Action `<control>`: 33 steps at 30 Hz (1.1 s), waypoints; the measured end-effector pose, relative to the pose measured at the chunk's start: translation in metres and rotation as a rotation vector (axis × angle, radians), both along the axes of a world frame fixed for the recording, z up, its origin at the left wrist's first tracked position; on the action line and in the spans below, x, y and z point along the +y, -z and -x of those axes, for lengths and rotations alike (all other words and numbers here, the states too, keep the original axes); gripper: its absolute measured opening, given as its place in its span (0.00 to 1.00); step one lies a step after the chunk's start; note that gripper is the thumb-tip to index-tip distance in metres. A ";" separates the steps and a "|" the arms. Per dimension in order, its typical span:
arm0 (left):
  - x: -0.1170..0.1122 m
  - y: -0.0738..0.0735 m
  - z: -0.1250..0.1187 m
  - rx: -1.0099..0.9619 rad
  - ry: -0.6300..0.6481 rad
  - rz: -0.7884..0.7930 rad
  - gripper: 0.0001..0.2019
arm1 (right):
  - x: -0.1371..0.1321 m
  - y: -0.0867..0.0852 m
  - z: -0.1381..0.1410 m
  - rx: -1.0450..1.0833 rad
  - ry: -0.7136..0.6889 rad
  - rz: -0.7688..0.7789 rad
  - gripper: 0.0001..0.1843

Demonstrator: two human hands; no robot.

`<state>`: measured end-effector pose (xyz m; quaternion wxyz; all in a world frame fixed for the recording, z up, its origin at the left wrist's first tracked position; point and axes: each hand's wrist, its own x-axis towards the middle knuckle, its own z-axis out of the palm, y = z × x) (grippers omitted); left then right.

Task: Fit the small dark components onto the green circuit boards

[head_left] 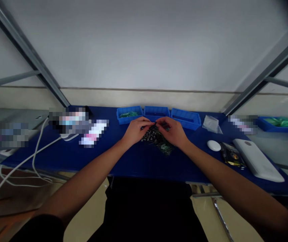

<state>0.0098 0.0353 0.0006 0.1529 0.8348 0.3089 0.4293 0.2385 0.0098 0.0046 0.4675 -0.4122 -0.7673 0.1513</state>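
My left hand and my right hand meet fingertip to fingertip over a pile of small metal parts that look like screws. Both are closed in a pinch. A small dark piece shows between the fingertips, too small to name. At the pile's near right edge, below my right hand, lies a clear bag with green in it. Just behind the hands stand three blue bins: the left bin holds green bags, and the middle bin and right bin are partly hidden by my hands.
On the right of the blue table lie clear plastic bags, a white round case, a dark packet and a long white device. White cables run at the left. Metal frame posts flank the table.
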 end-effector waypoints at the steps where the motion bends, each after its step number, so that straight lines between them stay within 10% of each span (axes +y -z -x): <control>1: 0.000 0.001 0.000 0.011 0.000 -0.009 0.15 | 0.000 0.001 0.001 -0.012 -0.008 0.009 0.08; 13: -0.005 -0.002 -0.005 -0.077 0.043 0.049 0.11 | 0.003 0.006 0.000 -0.092 -0.019 -0.003 0.08; 20: -0.008 -0.001 -0.008 -0.253 0.106 0.303 0.09 | -0.001 -0.001 0.000 -0.087 -0.053 -0.024 0.29; 27: -0.010 0.001 -0.007 -0.169 0.175 0.358 0.16 | -0.002 -0.003 0.001 -0.010 0.058 -0.050 0.05; 33: -0.006 0.003 -0.010 -0.201 0.230 0.320 0.16 | -0.004 -0.007 0.002 -0.018 0.024 -0.092 0.04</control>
